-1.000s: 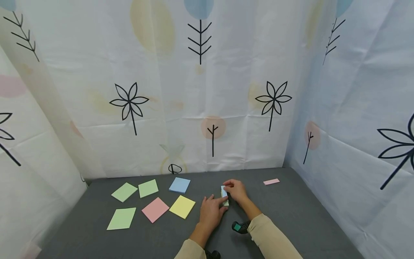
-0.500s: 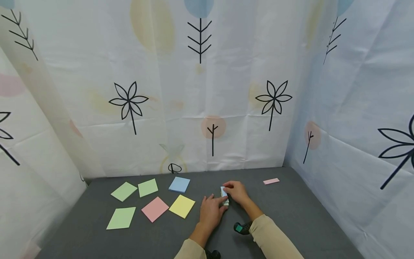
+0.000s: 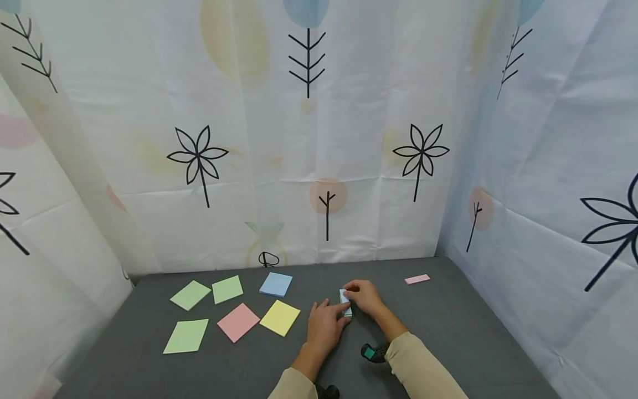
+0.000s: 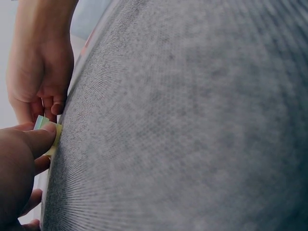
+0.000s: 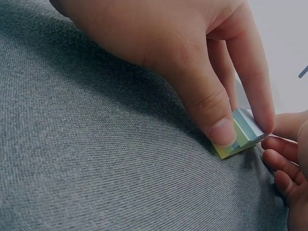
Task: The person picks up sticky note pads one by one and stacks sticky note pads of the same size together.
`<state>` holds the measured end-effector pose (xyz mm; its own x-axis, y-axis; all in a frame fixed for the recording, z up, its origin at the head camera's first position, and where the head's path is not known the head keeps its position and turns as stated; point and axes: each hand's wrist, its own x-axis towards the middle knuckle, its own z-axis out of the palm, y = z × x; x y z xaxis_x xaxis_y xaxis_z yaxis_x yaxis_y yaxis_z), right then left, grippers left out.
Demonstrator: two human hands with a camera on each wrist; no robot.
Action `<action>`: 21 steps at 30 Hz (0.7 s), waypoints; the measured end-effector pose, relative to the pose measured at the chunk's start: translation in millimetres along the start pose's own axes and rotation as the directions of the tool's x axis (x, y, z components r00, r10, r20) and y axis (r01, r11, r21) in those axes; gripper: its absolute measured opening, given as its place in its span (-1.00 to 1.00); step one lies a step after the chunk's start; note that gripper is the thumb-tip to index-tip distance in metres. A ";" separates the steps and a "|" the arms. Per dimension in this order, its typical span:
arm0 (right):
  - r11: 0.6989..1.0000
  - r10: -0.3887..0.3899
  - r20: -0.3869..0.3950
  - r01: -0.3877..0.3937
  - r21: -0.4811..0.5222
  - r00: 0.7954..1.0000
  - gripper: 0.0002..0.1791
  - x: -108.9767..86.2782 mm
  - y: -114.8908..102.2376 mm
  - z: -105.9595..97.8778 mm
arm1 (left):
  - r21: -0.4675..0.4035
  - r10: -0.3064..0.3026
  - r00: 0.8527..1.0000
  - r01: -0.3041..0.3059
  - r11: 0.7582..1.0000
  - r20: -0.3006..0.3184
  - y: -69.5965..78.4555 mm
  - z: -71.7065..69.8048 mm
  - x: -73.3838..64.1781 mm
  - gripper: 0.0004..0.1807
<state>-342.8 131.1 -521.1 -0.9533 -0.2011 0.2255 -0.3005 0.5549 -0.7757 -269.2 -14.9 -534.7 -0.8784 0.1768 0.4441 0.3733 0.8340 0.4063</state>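
Between both hands lies a small stack of narrow sticky note strips [image 3: 343,296], blue on top with green and yellow layers below, as its edge shows in the right wrist view [image 5: 246,135]. My right hand [image 3: 366,296] pinches the far end of the stack between thumb and index finger. At the near end, the left hand [image 3: 324,328] holds it with the index finger across the top and the thumb against the end. In the left wrist view the left thumb covers part of the yellow layer [image 4: 58,133]. The fingers hide much of the strips.
Left of the hands lie three green square sheets [image 3: 186,337], a pink square [image 3: 238,323], a yellow square [image 3: 280,318] and a blue square pad [image 3: 276,285]. A small pink strip [image 3: 417,279] lies to the right. White printed curtains [image 3: 369,221] surround the grey table [image 3: 448,343].
The blue top strip has shifted slightly toward the near end of the stack, and less green shows there. Both hands stay almost in place.
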 end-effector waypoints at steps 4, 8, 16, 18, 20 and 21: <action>1.000 0.010 0.004 -0.010 0.008 1.000 -0.89 -1.3 -0.5 -0.5 | 0.000 0.001 1.000 -0.001 1.000 -0.002 -0.1 0.2 0.0 -0.63; 1.000 0.009 0.006 -0.009 0.003 1.000 -0.89 -1.8 0.7 -0.4 | 0.003 0.005 1.000 -0.005 1.000 -0.006 0.0 0.3 -0.1 -0.64; 1.000 0.012 0.010 -0.012 0.011 1.000 -0.90 -3.0 1.3 0.6 | -0.011 0.004 1.000 -0.004 1.000 0.002 0.2 -0.8 -0.4 -0.64; 1.000 0.006 0.008 -0.006 0.013 1.000 -0.89 -2.9 1.5 0.6 | -0.015 0.002 1.000 -0.002 1.000 0.005 0.3 -1.8 0.3 -0.64; 1.000 0.004 0.006 -0.004 0.015 1.000 -0.89 -2.8 1.4 0.7 | -0.017 -0.001 1.000 0.001 1.000 0.007 0.3 -2.5 1.0 -0.64; 1.000 0.002 0.005 -0.002 0.014 1.000 -0.89 -2.7 1.5 0.8 | -0.018 -0.003 1.000 0.003 1.000 0.008 0.3 -2.7 1.2 -0.64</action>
<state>-340.6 131.9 -523.3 -0.9537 -0.2039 0.2210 -0.2981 0.5442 -0.7842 -269.4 -15.8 -531.8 -0.8817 0.1787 0.4367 0.3762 0.8249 0.4220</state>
